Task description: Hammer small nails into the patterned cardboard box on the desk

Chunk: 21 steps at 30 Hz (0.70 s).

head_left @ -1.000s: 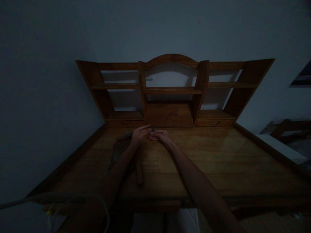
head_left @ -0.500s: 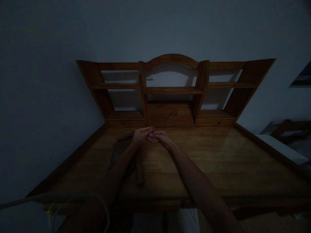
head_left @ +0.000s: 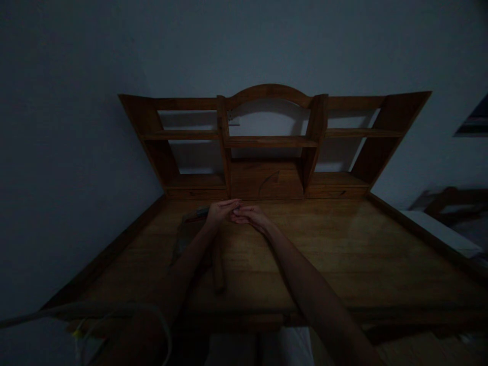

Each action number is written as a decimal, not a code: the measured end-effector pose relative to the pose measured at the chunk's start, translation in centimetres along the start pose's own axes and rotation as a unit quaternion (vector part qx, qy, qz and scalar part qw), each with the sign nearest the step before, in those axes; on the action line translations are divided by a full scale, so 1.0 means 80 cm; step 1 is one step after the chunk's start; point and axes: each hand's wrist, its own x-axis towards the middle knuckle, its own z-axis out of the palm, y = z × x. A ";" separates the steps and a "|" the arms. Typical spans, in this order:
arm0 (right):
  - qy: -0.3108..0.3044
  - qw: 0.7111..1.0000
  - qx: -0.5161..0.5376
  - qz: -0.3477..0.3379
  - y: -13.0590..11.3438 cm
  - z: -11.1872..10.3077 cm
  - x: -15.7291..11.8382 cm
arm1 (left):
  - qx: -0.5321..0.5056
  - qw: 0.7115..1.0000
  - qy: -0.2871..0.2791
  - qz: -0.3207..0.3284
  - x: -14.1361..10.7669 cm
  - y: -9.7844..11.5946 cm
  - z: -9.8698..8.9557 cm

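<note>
Over the back middle of the wooden desk (head_left: 324,254), my left hand (head_left: 221,209) and my right hand (head_left: 250,215) meet at the fingertips. The fingers of both are pinched together, and anything between them is too small and dark to make out. Partly hidden under my left forearm lies a dark, clear-looking bag or pouch (head_left: 183,239) with thin dark and reddish items (head_left: 198,217) at its top. Beside it, a brown cylindrical roll or stick (head_left: 218,269) points toward the desk's front edge.
A wooden shelf unit (head_left: 270,141) with small drawers stands along the desk's back. A pale cable (head_left: 114,306) loops across the lower left. At the right are a white surface (head_left: 438,231) and a wooden chair back (head_left: 453,198).
Both hands keep nearly the same place and pose, with the fingertips shifted very slightly left. The objects on the desk have not moved.
</note>
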 end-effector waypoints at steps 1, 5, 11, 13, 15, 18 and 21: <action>0.000 1.000 0.000 0.000 0.000 0.000 0.000 | 0.004 1.000 0.004 -0.001 -0.001 0.001 0.001; 0.004 1.000 -0.004 0.005 -0.001 0.001 0.000 | 0.005 1.000 0.016 -0.006 -0.003 0.005 0.003; 0.010 1.000 -0.015 0.012 -0.003 0.003 0.000 | -0.012 1.000 0.013 -0.006 -0.002 0.002 0.001; 0.006 1.000 -0.018 0.013 -0.004 0.003 0.000 | -0.017 1.000 0.013 -0.007 -0.001 0.000 0.001; 0.000 1.000 -0.019 0.014 -0.004 0.004 -0.001 | -0.015 1.000 0.014 -0.013 0.001 -0.001 0.000; -0.004 1.000 -0.021 0.015 -0.005 0.006 -0.002 | -0.010 1.000 0.015 -0.014 0.002 -0.003 0.000; 0.000 1.000 -0.025 0.014 -0.006 0.007 -0.003 | -0.020 1.000 0.012 -0.011 0.001 -0.003 -0.001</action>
